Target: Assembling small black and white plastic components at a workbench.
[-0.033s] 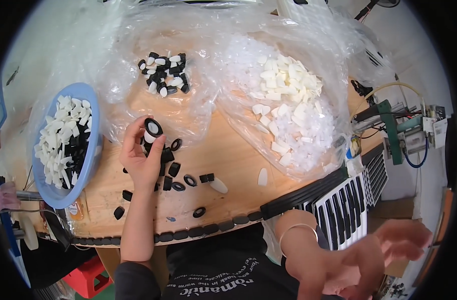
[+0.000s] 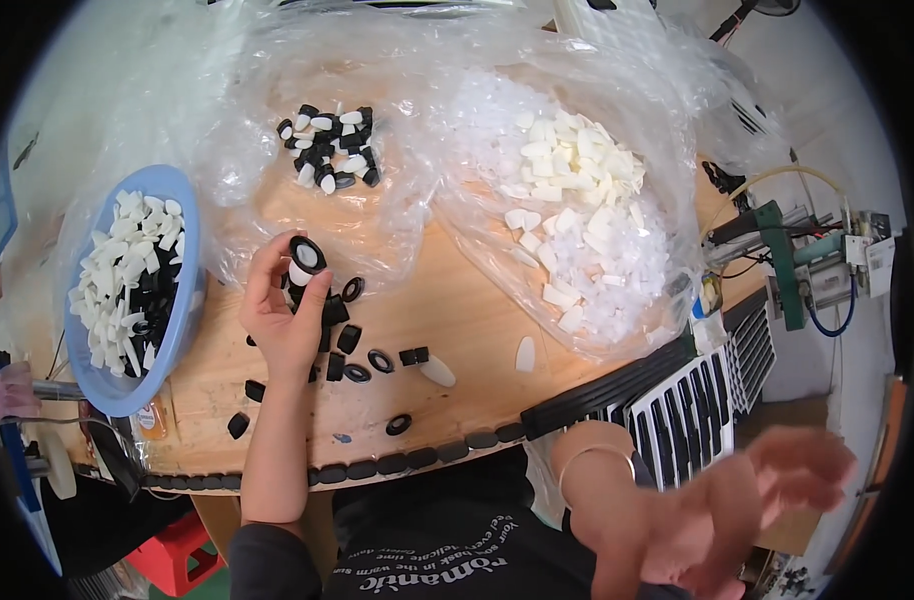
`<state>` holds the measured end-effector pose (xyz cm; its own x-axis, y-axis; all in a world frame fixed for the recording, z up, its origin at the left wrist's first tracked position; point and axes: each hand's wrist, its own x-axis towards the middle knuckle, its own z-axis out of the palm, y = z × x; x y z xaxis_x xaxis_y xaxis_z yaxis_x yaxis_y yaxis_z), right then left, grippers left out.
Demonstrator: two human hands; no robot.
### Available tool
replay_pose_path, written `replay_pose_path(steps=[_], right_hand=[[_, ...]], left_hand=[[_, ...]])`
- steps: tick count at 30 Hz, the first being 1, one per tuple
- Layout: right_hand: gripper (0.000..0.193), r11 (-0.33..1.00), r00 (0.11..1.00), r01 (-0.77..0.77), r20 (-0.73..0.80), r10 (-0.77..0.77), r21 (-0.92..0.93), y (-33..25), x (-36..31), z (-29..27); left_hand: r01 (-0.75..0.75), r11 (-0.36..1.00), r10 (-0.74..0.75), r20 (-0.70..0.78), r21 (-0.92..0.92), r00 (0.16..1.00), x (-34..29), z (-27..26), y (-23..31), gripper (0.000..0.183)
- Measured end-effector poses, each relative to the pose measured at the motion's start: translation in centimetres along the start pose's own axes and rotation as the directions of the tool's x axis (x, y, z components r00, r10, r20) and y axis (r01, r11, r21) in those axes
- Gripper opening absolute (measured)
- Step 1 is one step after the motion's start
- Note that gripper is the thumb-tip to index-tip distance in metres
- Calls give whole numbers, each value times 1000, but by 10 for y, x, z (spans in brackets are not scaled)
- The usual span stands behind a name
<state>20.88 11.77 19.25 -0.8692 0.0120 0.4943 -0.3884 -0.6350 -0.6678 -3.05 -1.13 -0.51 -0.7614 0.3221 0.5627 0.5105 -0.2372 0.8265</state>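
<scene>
My left hand (image 2: 289, 325) is raised over the near middle of the table. Between thumb and fingers it pinches a small black round-rimmed part with a white centre (image 2: 307, 257), tilted so its face shows. Below and beside that hand lie loose black blocks (image 2: 349, 339) and black oval rings (image 2: 380, 360). My right hand (image 2: 712, 520), with a bangle at the wrist, hangs off the table's near right side. Its fingers are spread and somewhat blurred, and I see nothing held in it.
A blue basin (image 2: 189, 290) of white and black pieces stands left. Clear plastic sheeting carries a black-and-white parts pile (image 2: 327, 150) and a cream-white pile (image 2: 577, 160). A green-framed machine (image 2: 785, 265) and black-and-white slatted panels (image 2: 687, 425) are at right. Dark padding (image 2: 392, 463) lines the near edge.
My right hand has shifted slightly, its fingers a little higher and to the left. The left hand and the part in it look unmoved.
</scene>
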Motion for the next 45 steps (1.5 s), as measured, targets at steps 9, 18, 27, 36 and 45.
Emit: replay_pose_path(steps=[9,18,27,36,45], right_hand=[[13,-196,851,-485,-408,-330,-852,30,1,-261],[11,-426,784,-618,-560,-269,-661,74,14,-311],[10,-452,758,-649,-573,-312,-612,86,9,-302],[14,-486,792,-593,-357,-494,-643,67,-2,-288],[12,-139,761,-604,-516,-392,-785,16,-14,-283]], left_hand=[[52,996,-55,-40,-67,998,4,9,6,47],[76,996,-76,6,53,997,1,8,5,47],[-10,996,3,87,88,996,-3,9,6,46],[-185,980,160,254,78,954,-4,14,9,51],[-89,993,75,175,76,982,-4,9,11,51]])
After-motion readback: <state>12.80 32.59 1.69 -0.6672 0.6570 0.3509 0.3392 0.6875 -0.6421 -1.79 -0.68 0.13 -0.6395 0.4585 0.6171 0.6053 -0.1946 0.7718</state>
